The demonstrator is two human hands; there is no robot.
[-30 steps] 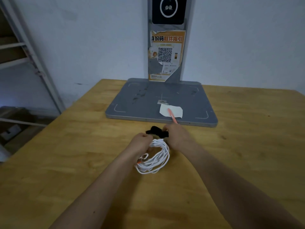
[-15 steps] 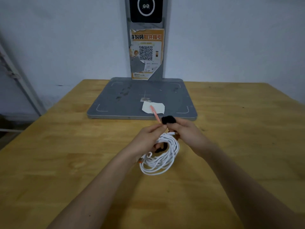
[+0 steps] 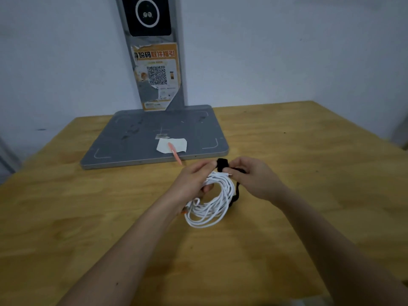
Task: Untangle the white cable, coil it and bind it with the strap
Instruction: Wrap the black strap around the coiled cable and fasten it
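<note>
hovering just above the worktop [image 3: 309,206], the white cable [image 3: 212,202] looks light, limp and springy; left hand [image 3: 194,182] grips the coil's top, right hand [image 3: 254,180] fingers pinch the soft black strap [image 3: 221,162]; best held where the turns bunch.

Smooth white plastic cable [image 3: 213,200], matt black fabric strap [image 3: 221,163], varnished wooden table [image 3: 88,217].

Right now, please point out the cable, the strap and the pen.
cable [image 3: 217,203], head view, on the coil's right-hand loops
strap [image 3: 222,162], head view, on the wrapped part atop the coil
pen [image 3: 175,153], head view, mid-shaft
</note>
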